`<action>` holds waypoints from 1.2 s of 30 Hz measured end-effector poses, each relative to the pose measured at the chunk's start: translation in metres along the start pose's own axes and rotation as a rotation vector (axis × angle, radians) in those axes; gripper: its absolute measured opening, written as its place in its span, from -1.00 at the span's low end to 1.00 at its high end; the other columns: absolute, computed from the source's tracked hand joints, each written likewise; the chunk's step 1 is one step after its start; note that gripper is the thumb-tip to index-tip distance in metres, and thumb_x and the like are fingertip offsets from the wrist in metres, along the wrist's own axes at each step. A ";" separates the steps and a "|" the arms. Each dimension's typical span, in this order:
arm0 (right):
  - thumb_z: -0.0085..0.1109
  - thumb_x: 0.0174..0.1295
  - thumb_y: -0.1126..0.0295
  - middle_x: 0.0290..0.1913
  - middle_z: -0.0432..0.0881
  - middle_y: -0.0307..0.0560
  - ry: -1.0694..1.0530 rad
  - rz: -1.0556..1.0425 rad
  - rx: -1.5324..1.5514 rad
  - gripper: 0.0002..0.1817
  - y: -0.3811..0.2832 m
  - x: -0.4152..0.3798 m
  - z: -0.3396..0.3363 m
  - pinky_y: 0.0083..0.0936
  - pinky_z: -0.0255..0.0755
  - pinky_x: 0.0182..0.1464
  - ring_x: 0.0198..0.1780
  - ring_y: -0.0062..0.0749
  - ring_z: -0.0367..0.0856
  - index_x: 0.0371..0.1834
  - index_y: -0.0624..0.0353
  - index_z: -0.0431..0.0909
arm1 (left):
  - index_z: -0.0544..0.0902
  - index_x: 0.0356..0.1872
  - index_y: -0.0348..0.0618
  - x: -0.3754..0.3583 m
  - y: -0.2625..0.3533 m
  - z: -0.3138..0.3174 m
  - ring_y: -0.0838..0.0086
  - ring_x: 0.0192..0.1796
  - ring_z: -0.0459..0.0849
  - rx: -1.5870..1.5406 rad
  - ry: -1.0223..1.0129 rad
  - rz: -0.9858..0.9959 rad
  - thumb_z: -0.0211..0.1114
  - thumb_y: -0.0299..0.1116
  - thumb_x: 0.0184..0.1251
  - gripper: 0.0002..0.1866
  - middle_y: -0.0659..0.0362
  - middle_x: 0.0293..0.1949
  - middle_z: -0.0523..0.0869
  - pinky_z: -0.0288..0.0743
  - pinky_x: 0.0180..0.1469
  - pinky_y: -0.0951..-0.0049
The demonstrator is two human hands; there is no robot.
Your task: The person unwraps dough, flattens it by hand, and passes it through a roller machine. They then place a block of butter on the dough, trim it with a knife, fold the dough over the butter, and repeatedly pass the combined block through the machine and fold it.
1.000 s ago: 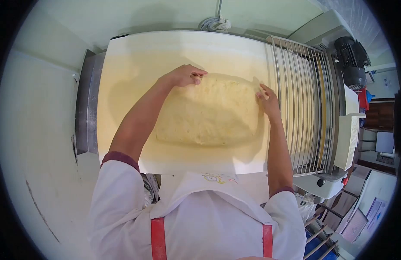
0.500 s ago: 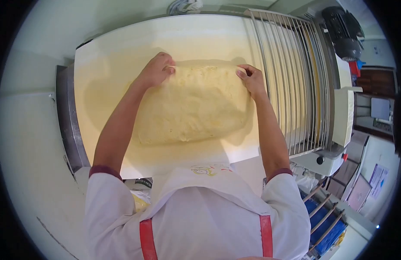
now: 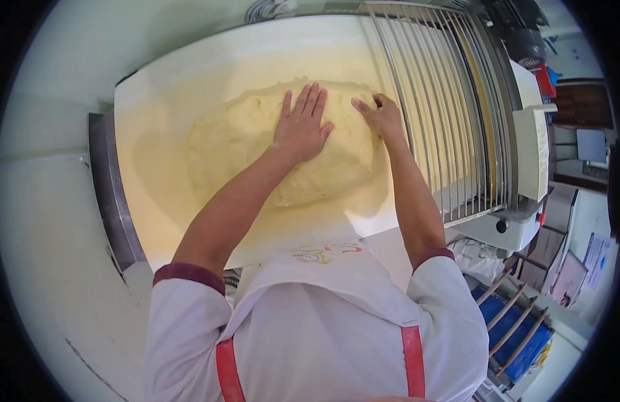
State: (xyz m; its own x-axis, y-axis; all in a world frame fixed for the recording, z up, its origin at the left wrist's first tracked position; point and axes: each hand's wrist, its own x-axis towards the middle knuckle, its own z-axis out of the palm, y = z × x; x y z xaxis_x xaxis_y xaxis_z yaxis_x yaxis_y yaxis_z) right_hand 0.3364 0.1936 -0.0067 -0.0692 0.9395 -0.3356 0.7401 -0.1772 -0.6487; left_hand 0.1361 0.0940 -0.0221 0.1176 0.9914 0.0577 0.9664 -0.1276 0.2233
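A broad slab of pale yellow dough (image 3: pixel 256 127) lies on a white work surface (image 3: pixel 152 87). My left hand (image 3: pixel 301 130) presses flat on its upper middle, fingers stretched out and thumb spread to the side. At the far right corner of the dough is my right hand (image 3: pixel 382 117). Its fingers are bent round the edge while the thumb rests on top; the fingertips are partly hidden.
Right of the dough stands a metal bar guard (image 3: pixel 430 114) over the surface, part of a machine with a white housing (image 3: pixel 529 154). Further right is a dark motor (image 3: pixel 524 43). Below are wooden rods (image 3: pixel 507 315) above something blue (image 3: pixel 524 352).
My left hand has let go of the dough's far left edge and moved right onto its top, opening flat. The dough's far edge now lies down. My right hand stays at the corner.
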 end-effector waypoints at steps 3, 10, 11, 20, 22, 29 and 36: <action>0.41 0.05 -0.10 -0.08 0.66 0.15 0.126 -0.027 0.015 -0.20 0.039 -0.022 0.003 -0.33 0.52 0.01 -0.02 -0.18 0.66 0.14 0.41 0.48 | 0.05 0.53 -0.09 -0.001 -0.008 -0.003 0.33 0.58 -0.01 -0.142 -0.017 0.047 0.00 0.01 0.44 -0.26 0.11 0.54 0.08 -0.30 0.56 0.05; 0.45 0.06 0.00 -0.04 0.61 0.23 -0.001 0.283 0.423 -0.23 0.065 -0.102 0.013 -0.35 0.53 -0.03 0.03 -0.19 0.63 0.17 0.39 0.44 | 0.40 0.32 -0.02 0.085 0.014 -0.011 0.16 0.37 0.37 -0.380 -0.136 0.291 0.31 0.02 0.24 -0.33 0.04 0.29 0.47 0.18 0.42 0.15; 0.45 0.06 -0.01 -0.01 0.59 0.27 -0.106 0.293 0.534 -0.23 0.063 -0.098 0.010 -0.33 0.53 -0.03 0.03 -0.15 0.63 0.16 0.39 0.42 | 0.46 0.26 -0.02 0.104 0.018 -0.007 0.14 0.33 0.41 -0.408 -0.230 0.333 0.34 0.05 0.20 -0.35 0.02 0.25 0.51 0.24 0.37 0.16; 0.42 0.07 0.02 -0.20 0.66 0.34 0.263 0.045 0.163 -0.32 0.036 -0.116 0.008 -0.14 0.51 -0.08 -0.12 0.14 0.67 0.04 0.38 0.43 | 0.58 -0.23 -0.10 0.146 0.033 -0.002 0.16 0.01 0.57 -0.328 -0.348 0.415 0.41 0.19 0.05 -0.46 0.09 -0.18 0.64 0.41 0.09 0.13; 0.42 0.08 0.03 -0.20 0.66 0.34 0.159 0.180 0.184 -0.32 0.041 -0.117 0.003 -0.16 0.52 -0.08 -0.12 0.14 0.67 0.05 0.39 0.43 | 0.59 -0.23 -0.08 0.134 0.029 0.008 0.19 0.01 0.57 -0.297 -0.309 0.415 0.41 0.20 0.05 -0.46 0.11 -0.18 0.64 0.38 0.12 0.12; 0.38 0.15 0.43 -0.24 0.70 0.11 0.378 -0.112 0.241 -0.47 0.061 -0.097 0.021 -0.43 0.53 -0.09 -0.19 -0.17 0.69 0.17 0.41 0.47 | 0.42 0.26 -0.04 0.112 0.022 0.001 0.22 0.36 0.35 -0.202 0.070 0.454 0.18 0.09 0.32 -0.40 0.07 0.26 0.45 0.13 0.40 0.06; 0.33 0.19 0.55 -0.13 0.73 -0.04 0.248 0.121 0.812 -0.62 0.071 -0.086 0.028 -0.61 0.51 -0.12 -0.20 -0.53 0.66 0.10 0.37 0.59 | 0.03 0.54 -0.02 0.074 0.031 0.012 0.21 0.58 -0.01 0.022 -0.030 0.280 -0.19 0.02 0.53 -0.34 0.04 0.54 0.07 -0.15 0.54 0.02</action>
State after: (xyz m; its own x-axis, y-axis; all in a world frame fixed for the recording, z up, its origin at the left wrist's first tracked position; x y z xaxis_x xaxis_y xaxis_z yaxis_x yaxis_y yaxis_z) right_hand 0.3758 0.0918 -0.0431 0.1973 0.9209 -0.3363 0.0180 -0.3464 -0.9379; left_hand 0.1780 0.1638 -0.0229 0.3870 0.9181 0.0854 0.8999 -0.3963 0.1819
